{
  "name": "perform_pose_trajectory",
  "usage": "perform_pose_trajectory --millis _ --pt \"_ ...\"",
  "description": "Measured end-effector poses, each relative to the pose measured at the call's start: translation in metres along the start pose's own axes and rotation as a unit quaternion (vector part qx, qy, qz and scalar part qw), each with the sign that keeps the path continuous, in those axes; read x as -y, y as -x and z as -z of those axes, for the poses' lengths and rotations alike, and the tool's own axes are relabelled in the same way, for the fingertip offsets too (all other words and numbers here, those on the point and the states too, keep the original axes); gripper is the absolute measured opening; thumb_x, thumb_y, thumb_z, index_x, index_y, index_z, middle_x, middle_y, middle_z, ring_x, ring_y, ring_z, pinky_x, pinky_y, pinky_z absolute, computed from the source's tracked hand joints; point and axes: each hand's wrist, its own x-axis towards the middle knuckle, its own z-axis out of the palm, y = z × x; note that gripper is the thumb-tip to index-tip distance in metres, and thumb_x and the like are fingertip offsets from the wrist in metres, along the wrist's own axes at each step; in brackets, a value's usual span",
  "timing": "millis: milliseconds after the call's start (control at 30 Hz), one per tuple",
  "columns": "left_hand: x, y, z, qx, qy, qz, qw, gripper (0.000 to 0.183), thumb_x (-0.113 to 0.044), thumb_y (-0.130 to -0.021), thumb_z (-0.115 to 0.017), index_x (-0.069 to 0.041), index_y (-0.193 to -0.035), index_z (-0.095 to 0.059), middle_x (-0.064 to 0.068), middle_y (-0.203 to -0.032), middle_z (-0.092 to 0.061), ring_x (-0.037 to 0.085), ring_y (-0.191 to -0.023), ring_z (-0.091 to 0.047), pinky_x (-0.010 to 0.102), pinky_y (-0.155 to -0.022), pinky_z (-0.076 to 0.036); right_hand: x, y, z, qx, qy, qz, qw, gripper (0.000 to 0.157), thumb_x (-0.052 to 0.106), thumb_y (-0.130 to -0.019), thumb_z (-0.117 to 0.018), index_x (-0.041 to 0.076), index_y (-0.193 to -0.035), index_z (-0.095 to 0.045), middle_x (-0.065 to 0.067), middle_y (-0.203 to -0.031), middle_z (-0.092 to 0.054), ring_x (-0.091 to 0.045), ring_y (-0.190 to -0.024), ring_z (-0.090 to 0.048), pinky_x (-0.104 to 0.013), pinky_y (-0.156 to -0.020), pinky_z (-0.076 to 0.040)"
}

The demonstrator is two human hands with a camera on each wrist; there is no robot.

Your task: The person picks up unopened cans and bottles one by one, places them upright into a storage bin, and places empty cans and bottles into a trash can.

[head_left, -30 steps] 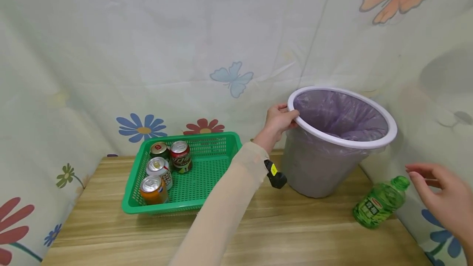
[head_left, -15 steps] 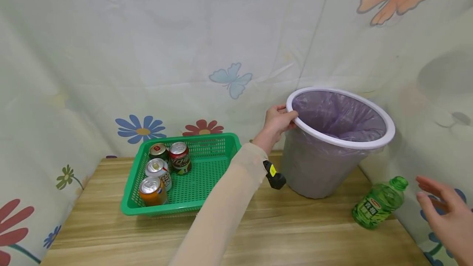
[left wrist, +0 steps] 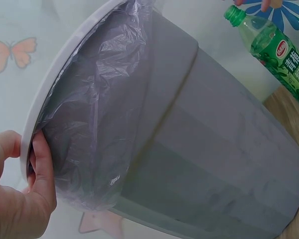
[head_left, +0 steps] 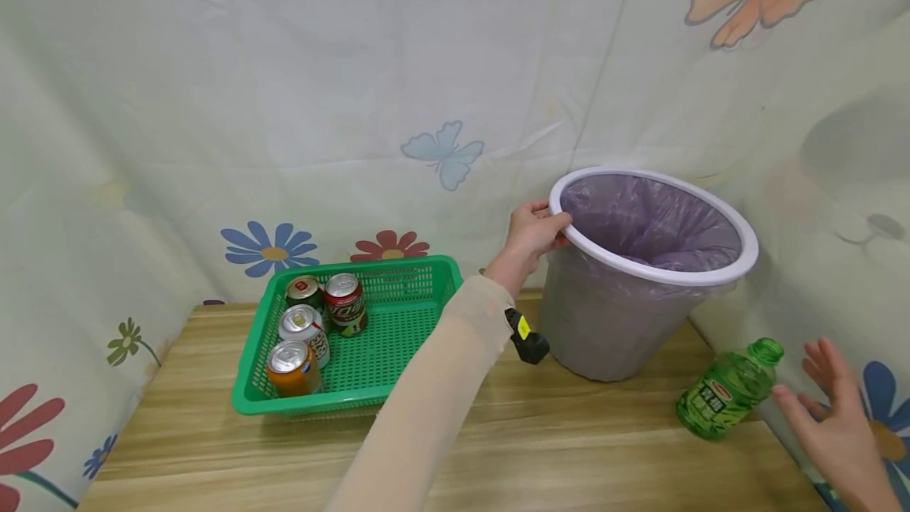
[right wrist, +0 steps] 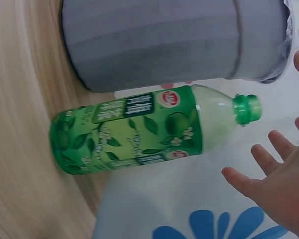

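Observation:
My left hand (head_left: 535, 237) grips the white rim (head_left: 557, 200) of a grey trash can (head_left: 604, 330) lined with a purple plastic bag (head_left: 640, 220). In the left wrist view the thumb lies outside the rim and the fingers reach under it. A green plastic bottle (head_left: 730, 388) without a cap stands on the table, right of the can; its label shows large in the right wrist view. Just right of the bottle is my right hand (head_left: 835, 417), fingers spread and holding nothing. In the right wrist view its fingertips are apart from the bottle's neck (right wrist: 246, 109).
A green plastic basket (head_left: 398, 397) sits on the left of the wooden table (head_left: 540, 449), with several drink cans (head_left: 293, 368) along its left side. A patterned cloth (head_left: 320, 101) hangs behind and on both sides.
My right hand first drew back to the right from the bottle's neck, then came lower and nearer the bottle with its fingers spreading. The left hand stays on the rim.

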Motion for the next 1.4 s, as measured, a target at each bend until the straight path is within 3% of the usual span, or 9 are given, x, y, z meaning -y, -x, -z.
perform_pose_trajectory --millis 33,133,200,433,567,733,1033,1267,1400 --pt "0.0 0.0 0.0 0.0 0.001 0.0 1.0 0.044 -0.002 -0.077 -0.066 -0.003 -0.119 -0.052 0.007 -0.096 -0.067 0.015 -0.062 -0.061 0.029 -0.06 -0.055 -0.002 0.0 -0.001 0.002 -0.007 -0.007 1.0 0.075 0.015 -0.095 -0.048 0.027 -0.148 0.005 -0.002 -0.154 -0.002 -0.002 -0.136 -0.006 -0.03 -0.112 -0.017" --pt "0.0 0.0 0.001 0.003 -0.002 0.001 1.0 0.044 -0.002 -0.078 -0.066 -0.003 -0.119 -0.052 0.008 -0.096 -0.067 0.015 -0.062 -0.062 0.029 -0.06 -0.055 -0.008 -0.001 -0.006 0.008 -0.029 -0.03 0.999 0.077 0.016 -0.095 -0.046 0.027 -0.147 0.009 -0.001 -0.154 0.002 -0.001 -0.134 -0.004 -0.054 -0.109 -0.014" --pt "0.0 0.0 0.001 0.004 -0.003 0.002 1.0 0.044 -0.003 -0.078 -0.066 -0.003 -0.119 -0.052 0.008 -0.096 -0.067 0.015 -0.063 -0.062 0.029 -0.061 -0.055 -0.018 -0.003 -0.009 0.008 -0.043 -0.038 0.998 0.077 0.016 -0.095 -0.046 0.027 -0.147 0.01 -0.002 -0.154 0.002 -0.002 -0.135 -0.003 -0.055 -0.109 -0.013" --pt "0.0 -0.001 0.0 0.01 0.006 0.001 0.9999 0.044 -0.001 -0.079 -0.065 -0.002 -0.121 -0.051 0.009 -0.098 -0.067 0.016 -0.063 -0.061 0.029 -0.061 -0.055 -0.057 -0.009 -0.023 -0.016 -0.053 -0.032 0.998 0.074 0.016 -0.095 -0.047 0.026 -0.148 0.004 0.0 -0.154 -0.006 -0.005 -0.137 -0.01 -0.031 -0.113 -0.016" --pt "0.0 -0.001 0.0 0.009 0.013 0.001 0.9999 0.044 -0.001 -0.078 -0.065 -0.001 -0.12 -0.051 0.01 -0.098 -0.067 0.016 -0.062 -0.061 0.03 -0.06 -0.055 -0.05 -0.005 -0.025 -0.01 -0.071 -0.051 0.996 0.073 0.017 -0.096 -0.045 0.025 -0.147 0.007 -0.001 -0.154 -0.004 -0.002 -0.136 -0.01 -0.027 -0.112 -0.015" --pt "0.0 -0.001 0.0 0.012 0.012 -0.001 0.9999 0.043 0.0 -0.078 -0.065 -0.001 -0.119 -0.051 0.01 -0.096 -0.067 0.016 -0.061 -0.061 0.029 -0.059 -0.055 -0.041 0.001 -0.026 0.011 -0.077 -0.053 0.996 0.076 0.015 -0.096 -0.043 0.025 -0.146 0.013 0.005 -0.153 -0.002 0.005 -0.132 -0.009 0.002 -0.092 -0.018" --pt "0.0 -0.001 0.0 0.01 0.009 -0.001 0.9999 0.042 -0.001 -0.078 -0.065 -0.002 -0.118 -0.051 0.009 -0.095 -0.068 0.015 -0.06 -0.06 0.029 -0.059 -0.055 -0.063 0.004 -0.042 0.005 -0.101 -0.066 0.993 0.08 0.013 -0.095 -0.046 0.025 -0.145 0.016 0.002 -0.154 -0.001 0.001 -0.134 -0.01 0.001 -0.092 -0.021" --pt "0.0 -0.001 0.0 0.005 0.005 -0.001 1.0 0.043 -0.001 -0.078 -0.065 -0.002 -0.119 -0.051 0.008 -0.095 -0.068 0.015 -0.06 -0.06 0.03 -0.06 -0.055 -0.062 0.005 -0.051 0.009 -0.124 -0.09 0.988 0.079 0.012 -0.096 -0.045 0.024 -0.145 0.015 -0.005 -0.155 0.003 -0.011 -0.137 -0.007 -0.01 -0.104 -0.017" --pt "0.0 -0.001 0.0 0.003 0.001 0.001 1.0 0.043 -0.001 -0.078 -0.065 -0.002 -0.119 -0.051 0.008 -0.095 -0.068 0.015 -0.061 -0.06 0.03 -0.06 -0.055 -0.058 0.004 -0.055 0.02 -0.146 -0.092 0.985 0.079 0.01 -0.096 -0.044 0.024 -0.146 0.015 -0.007 -0.154 0.009 -0.021 -0.138 -0.001 -0.003 -0.098 -0.017"
